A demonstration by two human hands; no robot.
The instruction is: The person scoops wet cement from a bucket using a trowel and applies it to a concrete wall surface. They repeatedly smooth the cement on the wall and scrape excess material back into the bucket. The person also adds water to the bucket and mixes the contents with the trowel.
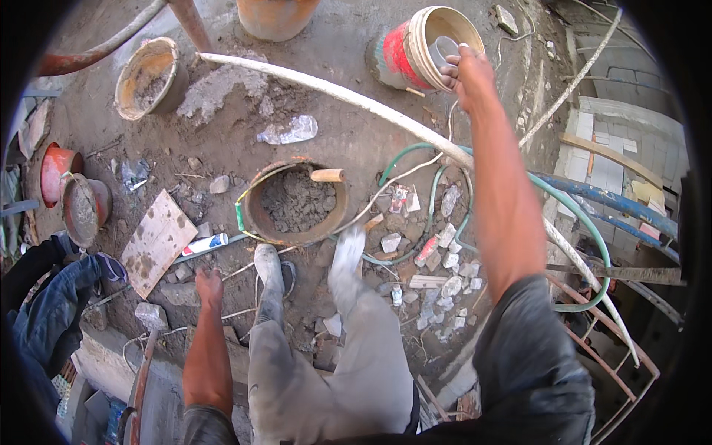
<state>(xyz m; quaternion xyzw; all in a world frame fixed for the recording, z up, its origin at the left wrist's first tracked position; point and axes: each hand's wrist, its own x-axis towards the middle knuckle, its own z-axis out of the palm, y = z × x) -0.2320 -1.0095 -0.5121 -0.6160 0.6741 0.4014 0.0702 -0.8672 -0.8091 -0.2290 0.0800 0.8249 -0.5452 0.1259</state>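
Note:
My right hand (469, 74) reaches forward to the mouth of a tilted white bucket (423, 52) with a red band. Its fingers are closed on a clear plastic cup (443, 49) at the bucket's opening. Low on the left, my left hand (210, 288) hangs loosely curled, with nothing seen in it. Between the hands and just beyond my feet stands a round bucket of wet mortar (297, 204). A tool's wooden handle (327, 176) sticks out over its rim.
A white pole (348, 96) and a green hose (437, 200) cross the ground. Rubble (445, 289) lies on the right, a mortar-spotted board (159, 243) on the left. Other buckets stand farther off, including a mortar-crusted one (172, 93). Another person's leg (55, 293) shows at left.

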